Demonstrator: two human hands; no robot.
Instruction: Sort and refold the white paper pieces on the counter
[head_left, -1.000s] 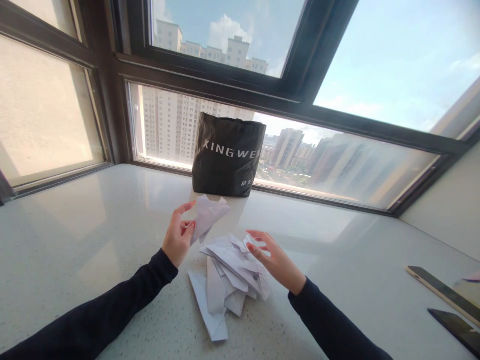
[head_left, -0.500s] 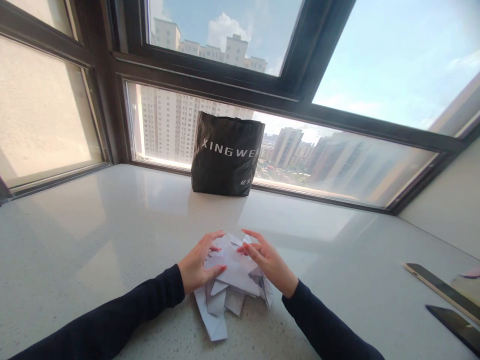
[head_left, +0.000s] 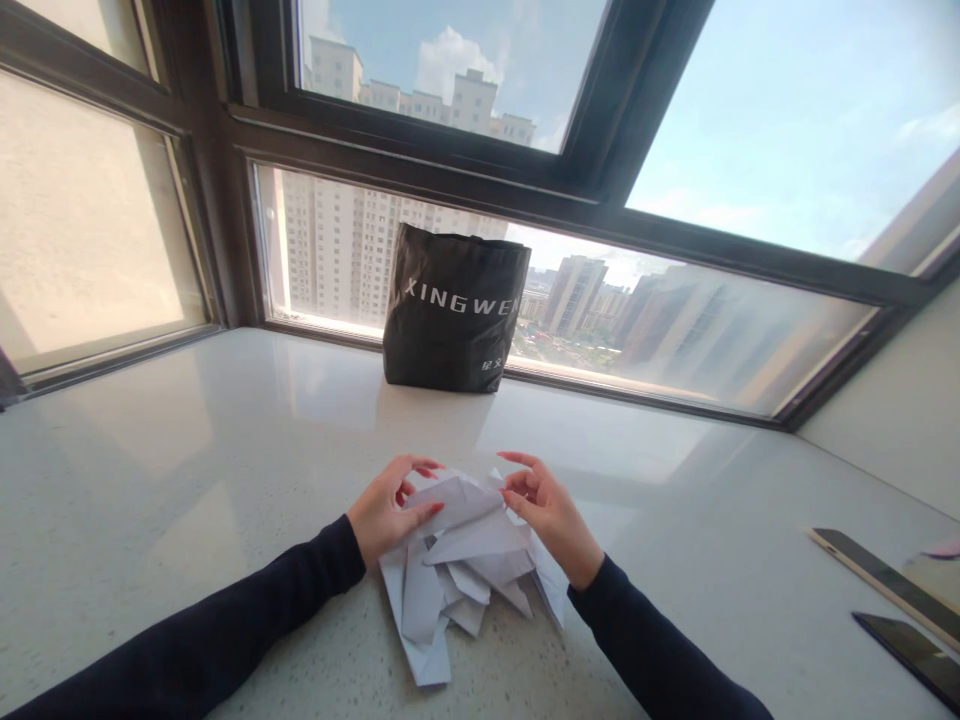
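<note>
Several folded white paper pieces (head_left: 480,545) lie in a loose, overlapping pile on the pale speckled surface. At the far side of the pile, one folded sheet of paper (head_left: 457,497) spans between both hands. My left hand (head_left: 390,508) grips its left end, the thumb on the near face and the fingers curled behind. My right hand (head_left: 546,508) pinches at the sheet's right end with thumb and bent fingers, while its index finger stretches out above. The exact contact under the right fingertips is partly hidden.
A black bag (head_left: 456,315) with white lettering stands upright against the window behind the pile. Two flat dark devices (head_left: 889,580) (head_left: 915,655) lie at the right edge. Dark window frames (head_left: 420,150) border the surface at the back.
Both hands have shifted slightly away from each other. A folded sheet now shows between them, and the pile beneath has spread and rearranged toward the near side.
</note>
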